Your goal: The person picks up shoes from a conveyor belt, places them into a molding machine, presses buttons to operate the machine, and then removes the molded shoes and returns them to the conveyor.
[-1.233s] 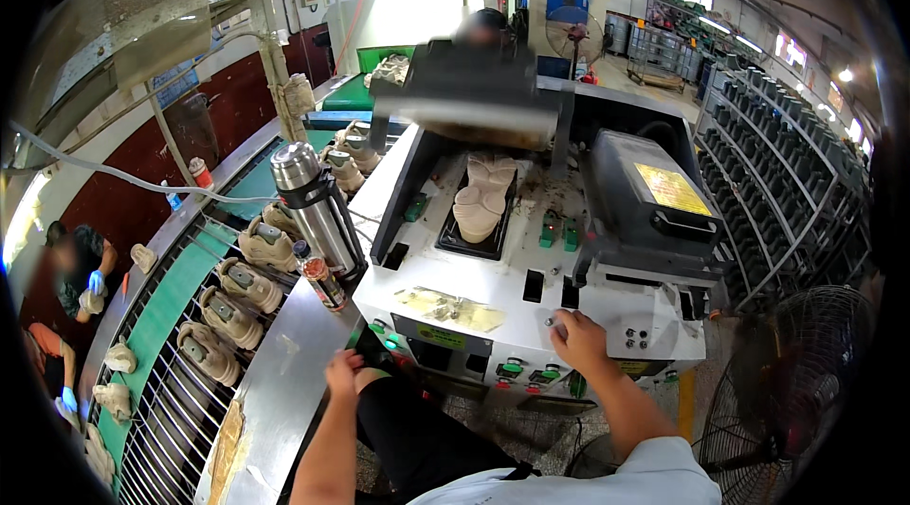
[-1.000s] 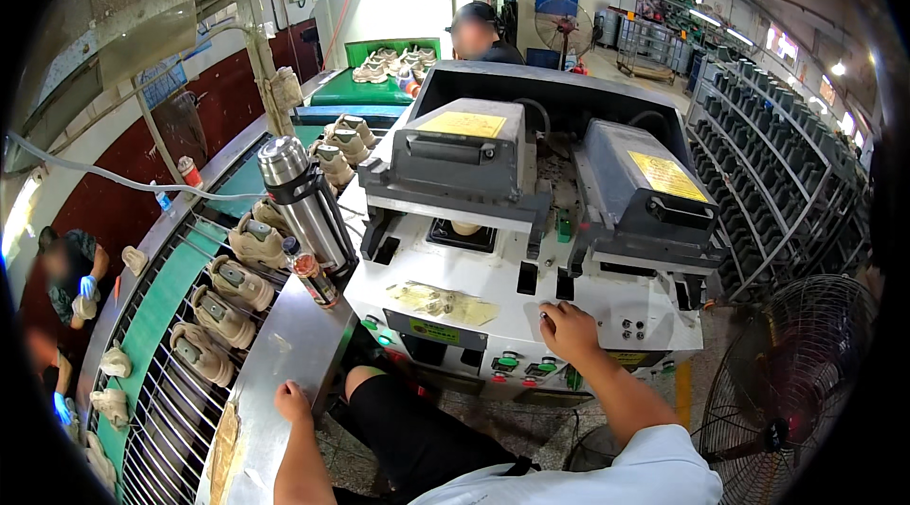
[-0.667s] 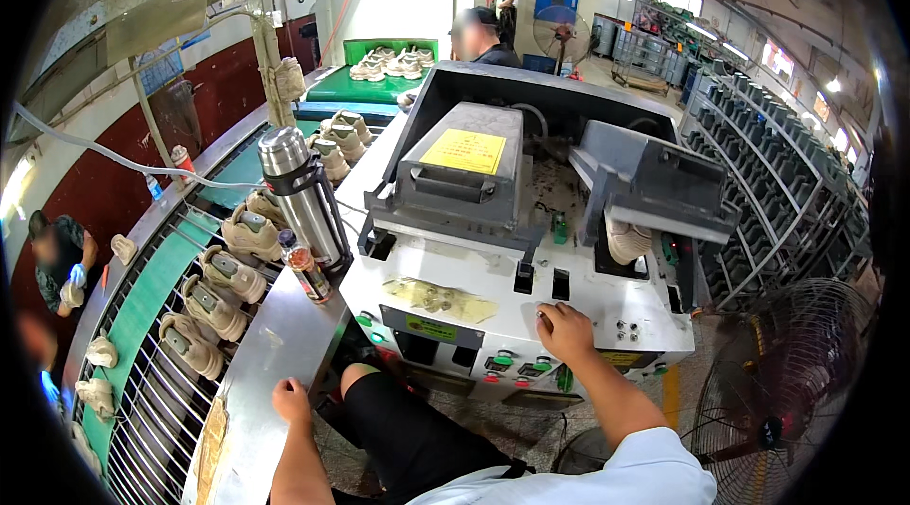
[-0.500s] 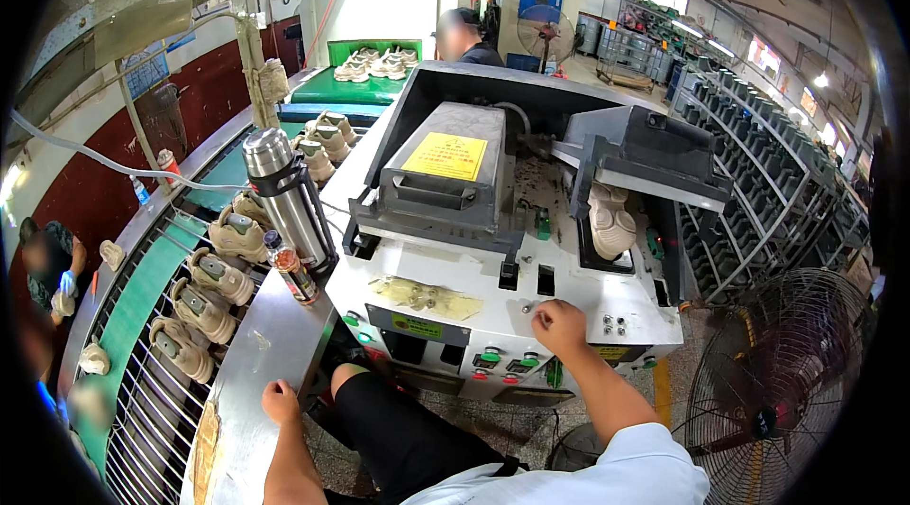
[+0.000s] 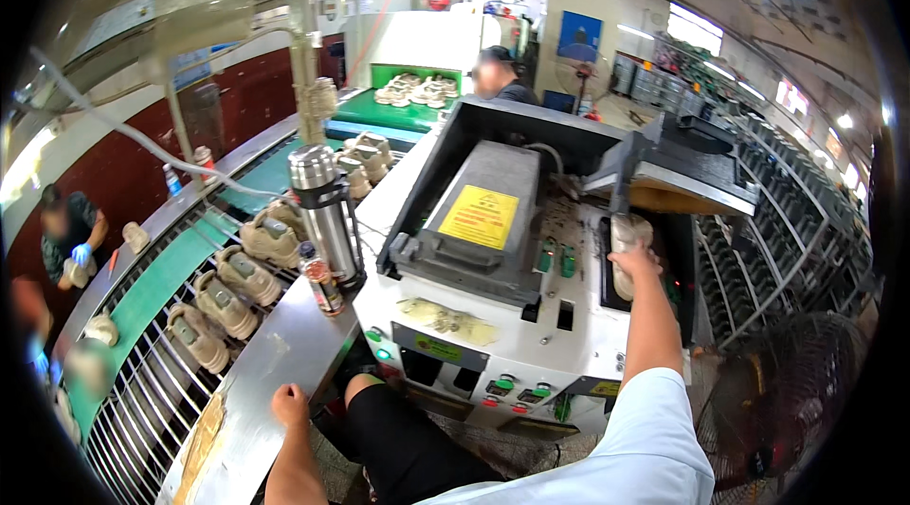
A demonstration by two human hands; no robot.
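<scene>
My right grip [image 5: 637, 261] is partly closed around a beige shoe [image 5: 627, 232], thumb on its left; the other fingertips are hidden, so can't tell how firm. Shoe sits directly under that grip, in the open bay [image 5: 675, 241] of the white machine [image 5: 517, 344]; seated or slightly lifted, can't tell. Raised lid [image 5: 697, 168] hangs above and beyond the grip: if it drops, my fingers get pinched. If I only have the shoe's top, it could slip; pulled out slanted, it could snag the bay edge. Left grip [image 5: 290, 404] is loosely curled, nothing visible in it, over the worktop [image 5: 270, 344]. Bottle [image 5: 322, 287] and flask [image 5: 329, 220] stand ahead of it; a careless reach forward could topple them.
</scene>
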